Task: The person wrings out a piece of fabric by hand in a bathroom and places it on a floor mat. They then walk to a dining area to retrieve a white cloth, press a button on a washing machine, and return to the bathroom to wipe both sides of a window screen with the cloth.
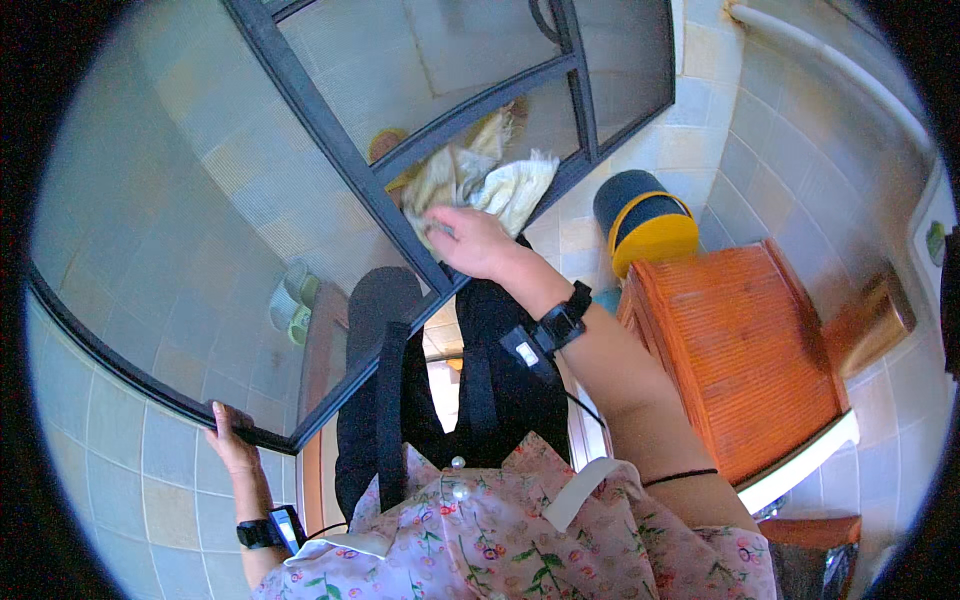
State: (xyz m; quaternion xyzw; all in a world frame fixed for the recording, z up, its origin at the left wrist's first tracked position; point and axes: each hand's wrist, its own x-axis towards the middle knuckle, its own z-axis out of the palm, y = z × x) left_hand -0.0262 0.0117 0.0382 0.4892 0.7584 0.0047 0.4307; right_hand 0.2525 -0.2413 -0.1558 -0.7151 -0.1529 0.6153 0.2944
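Note:
My left hand (231, 439) grips the outer edge of a dark-framed mesh screen door (315, 112) at the lower left. My right hand (471, 241) is at the upper middle, with its fingers on a crumpled pale cloth (480, 180) that looks blurred. The cloth lies against the lower panel of the door, just beside the door's dark crossbar. Parts of the right fingers are hidden by the cloth. A wrist strap with a small device sits on each forearm.
Right of the door stand a dark blue bucket with a yellow lid (654, 244) and an orange-brown wooden cabinet (742, 352). A white pipe (817, 52) runs along the tiled wall at the upper right. Green and white cups (298, 300) show through the mesh.

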